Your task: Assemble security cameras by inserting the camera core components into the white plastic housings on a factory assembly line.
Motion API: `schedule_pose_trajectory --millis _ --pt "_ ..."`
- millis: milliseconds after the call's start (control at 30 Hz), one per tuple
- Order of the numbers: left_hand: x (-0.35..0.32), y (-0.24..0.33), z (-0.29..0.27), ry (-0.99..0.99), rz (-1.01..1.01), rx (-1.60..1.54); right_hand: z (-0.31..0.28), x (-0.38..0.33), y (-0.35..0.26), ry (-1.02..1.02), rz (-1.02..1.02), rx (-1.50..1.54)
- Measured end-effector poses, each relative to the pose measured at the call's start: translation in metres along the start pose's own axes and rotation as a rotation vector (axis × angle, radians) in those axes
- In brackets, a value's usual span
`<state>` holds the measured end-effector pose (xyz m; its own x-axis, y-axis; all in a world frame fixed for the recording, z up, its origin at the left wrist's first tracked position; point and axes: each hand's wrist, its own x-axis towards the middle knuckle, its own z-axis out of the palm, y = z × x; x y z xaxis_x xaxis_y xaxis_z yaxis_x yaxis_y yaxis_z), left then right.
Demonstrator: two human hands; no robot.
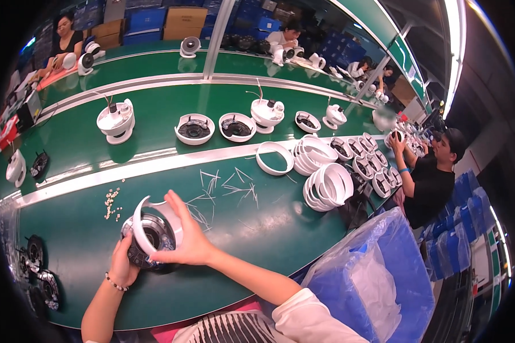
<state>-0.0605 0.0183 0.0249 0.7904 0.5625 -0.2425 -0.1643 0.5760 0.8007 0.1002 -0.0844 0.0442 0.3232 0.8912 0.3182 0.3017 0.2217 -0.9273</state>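
My left hand [123, 263] grips a round black fan motor unit [152, 235] from its lower left side, a beaded bracelet on the wrist. With fingers and thumb spread wide around it, my right hand [190, 240] holds a white plastic ring [144, 220] upright over the unit. The ring is tilted and overlaps the unit's face; whether the two touch I cannot tell. Small pale connector pieces [112, 200] lie scattered on the green table [257, 240] beyond my left hand. Thin white strips [234, 186] are strewn past my right hand.
Stacked white rings [329, 187] stand at the right, beside white housings with black parts [363, 166]. More black motor units [46, 286] lie at the left edge. A conveyor [154, 128] carries white fan bodies [115, 121]. A plastic-lined blue bin [409, 268] and a co-worker [435, 177] are right.
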Motion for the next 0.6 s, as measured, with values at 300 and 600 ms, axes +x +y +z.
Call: schedule_pose_trajectory --millis 300,600 --pt "-0.004 -0.021 0.001 -0.27 0.166 0.481 0.002 -0.016 -0.002 0.033 0.068 0.22" --pt "-0.005 0.011 0.036 -0.209 -0.253 -0.31 0.003 -0.025 -0.011 -0.108 -0.107 -0.089"
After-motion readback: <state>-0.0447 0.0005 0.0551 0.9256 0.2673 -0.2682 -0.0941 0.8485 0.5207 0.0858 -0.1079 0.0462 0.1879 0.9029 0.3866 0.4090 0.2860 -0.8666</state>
